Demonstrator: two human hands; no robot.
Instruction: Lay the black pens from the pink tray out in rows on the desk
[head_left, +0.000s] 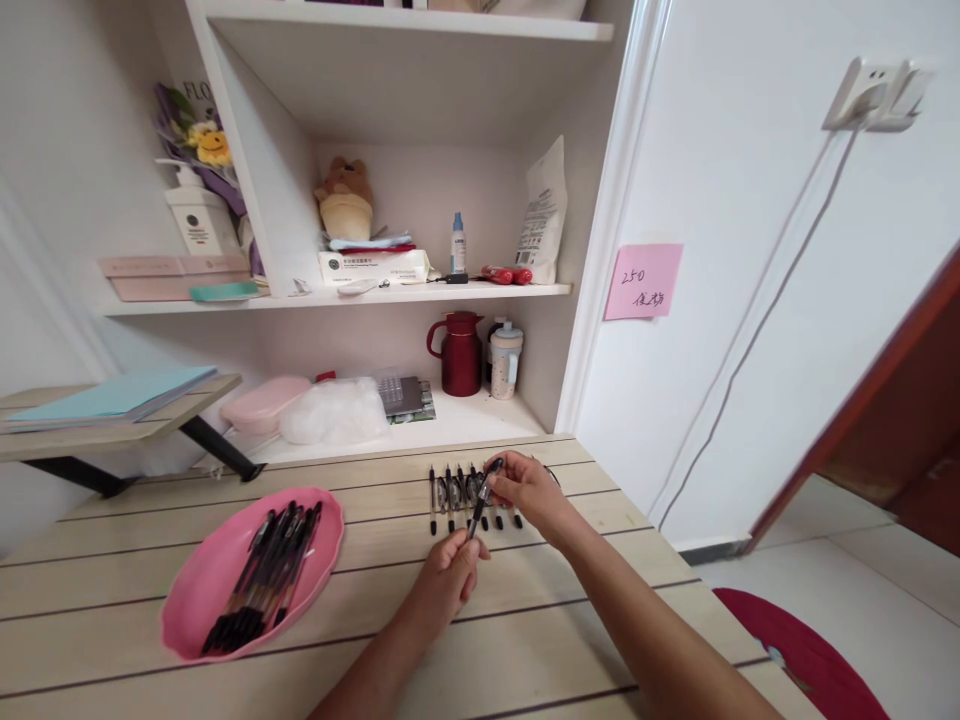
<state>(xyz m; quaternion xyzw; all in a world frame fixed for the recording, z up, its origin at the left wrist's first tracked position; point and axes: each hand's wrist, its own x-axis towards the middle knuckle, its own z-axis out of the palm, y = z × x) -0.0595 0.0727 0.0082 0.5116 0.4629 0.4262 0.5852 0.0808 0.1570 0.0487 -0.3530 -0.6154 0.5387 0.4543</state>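
Note:
A black pen point(478, 507) slants between my two hands above the wooden table. Its lower end is gripped in the closed fingers of my left hand point(448, 570). My right hand point(525, 488) pinches the upper end, at the dark cap or tip. Just behind, a row of several black pens point(451, 500) lies side by side with their separate caps or clips among them; my hands partly cover the row's right end. Left of my hands, a pink scalloped tray point(330, 560) holds a heap of black pens point(262, 575).
Behind the table point(390, 610) stands a white shelf unit point(420, 292) with a red jug point(461, 355), a tumbler point(505, 360) and a cotton-like bundle point(334, 410). A small raised stand point(150, 425) bears blue paper at left. A red round seat point(795, 650) is at lower right.

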